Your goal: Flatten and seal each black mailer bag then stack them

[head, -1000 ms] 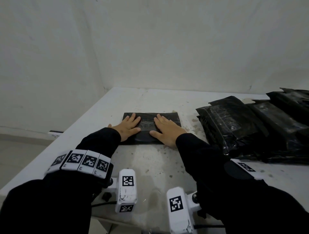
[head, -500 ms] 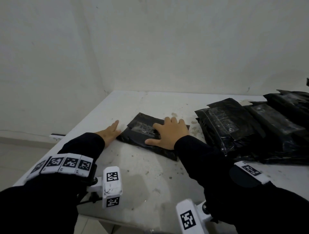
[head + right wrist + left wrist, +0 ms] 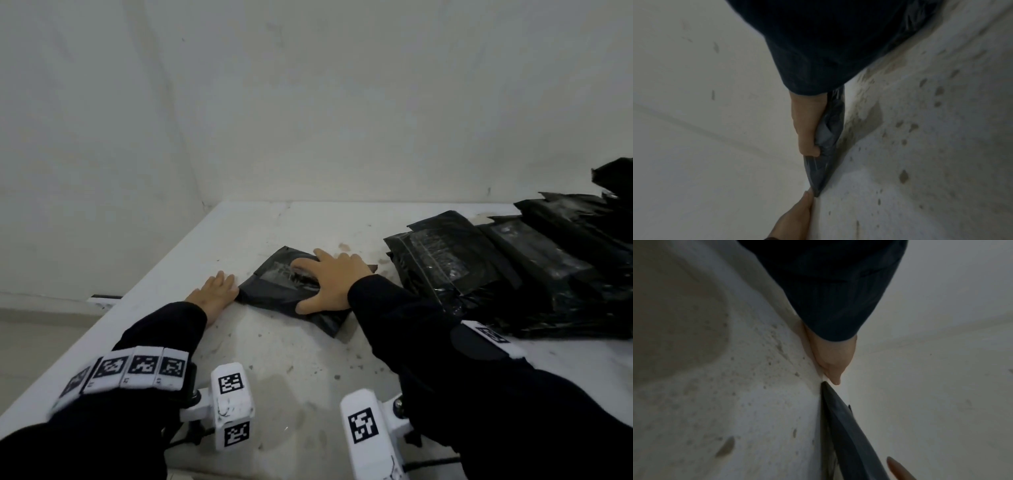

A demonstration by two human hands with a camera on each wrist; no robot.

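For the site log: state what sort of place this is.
Probably a bare packing or mailing workroom, not a home. A stained white table stands in the corner of plain white walls, with a pile of black mailer bags and one bag under the right hand.

Black long sleeves [image 3: 445, 342] — white wrist bands [image 3: 137, 368] with black square-code markers, white camera blocks [image 3: 233, 404] mounted below.
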